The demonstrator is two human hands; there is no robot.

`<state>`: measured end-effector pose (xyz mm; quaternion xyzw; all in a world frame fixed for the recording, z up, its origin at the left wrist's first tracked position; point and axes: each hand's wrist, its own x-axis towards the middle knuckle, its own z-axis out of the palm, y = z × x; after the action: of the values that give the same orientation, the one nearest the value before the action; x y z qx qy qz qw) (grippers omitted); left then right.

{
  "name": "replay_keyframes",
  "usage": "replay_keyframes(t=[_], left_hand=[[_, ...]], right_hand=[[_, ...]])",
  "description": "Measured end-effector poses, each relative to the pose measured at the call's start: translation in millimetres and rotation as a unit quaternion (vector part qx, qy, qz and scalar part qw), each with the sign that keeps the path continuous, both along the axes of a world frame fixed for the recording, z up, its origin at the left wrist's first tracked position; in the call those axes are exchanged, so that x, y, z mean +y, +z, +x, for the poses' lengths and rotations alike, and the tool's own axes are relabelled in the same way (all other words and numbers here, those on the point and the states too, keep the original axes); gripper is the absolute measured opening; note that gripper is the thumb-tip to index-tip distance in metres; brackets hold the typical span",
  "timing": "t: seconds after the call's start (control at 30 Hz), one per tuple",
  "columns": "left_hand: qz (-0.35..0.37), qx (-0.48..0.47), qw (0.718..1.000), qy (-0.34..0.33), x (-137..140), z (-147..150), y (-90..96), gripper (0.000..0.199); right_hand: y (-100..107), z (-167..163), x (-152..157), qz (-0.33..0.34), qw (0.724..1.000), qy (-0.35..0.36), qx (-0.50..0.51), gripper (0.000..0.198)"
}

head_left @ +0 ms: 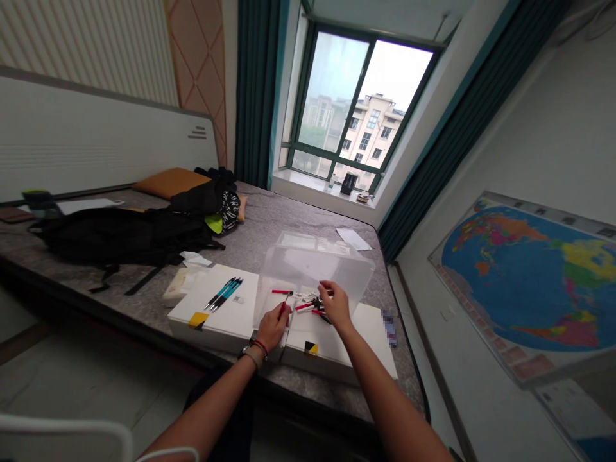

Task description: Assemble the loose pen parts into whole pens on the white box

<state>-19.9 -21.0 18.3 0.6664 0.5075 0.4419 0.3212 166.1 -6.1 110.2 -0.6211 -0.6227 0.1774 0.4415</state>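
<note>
My left hand (pixel 273 327), with bands on its wrist, is closed on a slim red pen part (pixel 283 308) whose thin tip points up. My right hand (pixel 337 305) has its thumb and fingers drawn together above loose red, black and white pen parts (pixel 308 306); whatever it pinches is too small to make out. One more red pen part (pixel 281 292) lies beyond my left hand. Behind both hands a clear plastic box (pixel 315 266) stands on white boxes (pixel 356 333). Several teal and black pens (pixel 225 293) lie side by side on the left white box (pixel 185 309).
A tissue pack (pixel 179 282) sits left of the boxes. Farther left on the grey bed surface (pixel 269 208) lie a black backpack (pixel 120 234) and an orange cushion (pixel 168 183). A white paper (pixel 353 239) lies toward the window. The bed's edge runs close in front of me.
</note>
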Motion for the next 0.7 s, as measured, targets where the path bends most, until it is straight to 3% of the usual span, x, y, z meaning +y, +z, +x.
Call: replay_keyframes(t=[0.1, 0.27, 0.33, 0.7], left_hand=[[0.002, 0.005, 1.000, 0.000, -0.3, 0.3, -0.3, 0.040], [-0.001, 0.018, 1.000, 0.004, -1.7, 0.2, 3.0, 0.040], [0.002, 0.024, 1.000, 0.004, -2.3, 0.2, 4.3, 0.039], [0.022, 0.078, 0.996, 0.025, -1.8, 2.9, -0.3, 0.035]], right_hand=[[7.2, 26.4, 9.7, -0.075, 0.988, 0.011, -0.137, 0.019], [-5.1, 37.6, 18.0, -0.234, 0.903, 0.083, -0.352, 0.008], [-11.5, 34.8, 21.8, -0.252, 0.884, 0.076, -0.387, 0.010], [-11.3, 20.8, 42.4, -0.270, 0.854, 0.099, -0.434, 0.015]])
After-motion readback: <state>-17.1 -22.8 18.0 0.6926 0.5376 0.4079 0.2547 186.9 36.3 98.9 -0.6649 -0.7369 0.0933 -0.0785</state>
